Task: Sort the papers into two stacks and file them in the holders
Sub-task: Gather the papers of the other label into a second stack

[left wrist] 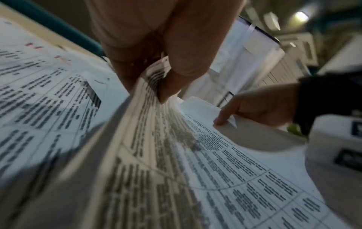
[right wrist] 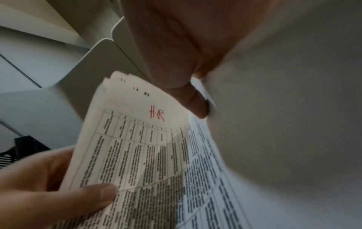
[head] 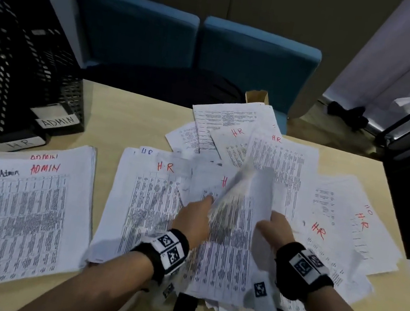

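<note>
Where the head camera looks down on the pale wooden table [head: 129,115], a squared stack of white printed sheets marked ADMIN in red [head: 31,215] lies at the left, just in front of two black perforated file holders labelled ADMIN and HR [head: 20,86], while loose white sheets marked HR in red [head: 285,169] sprawl across the middle and right; the left hand [head: 194,221] and right hand [head: 277,228] each grip a lifted bundle of printed HR sheets [head: 239,202] above the heap, and two teal upholstered chairs [head: 255,60] stand behind the table. From the left wrist, thumb and fingers [left wrist: 176,65] pinch the bundle's edge. From the right wrist, the right thumb [right wrist: 195,105] curls over a raised sheet, the red HR showing beside it, with pale wall panels [right wrist: 49,54] behind.
</note>
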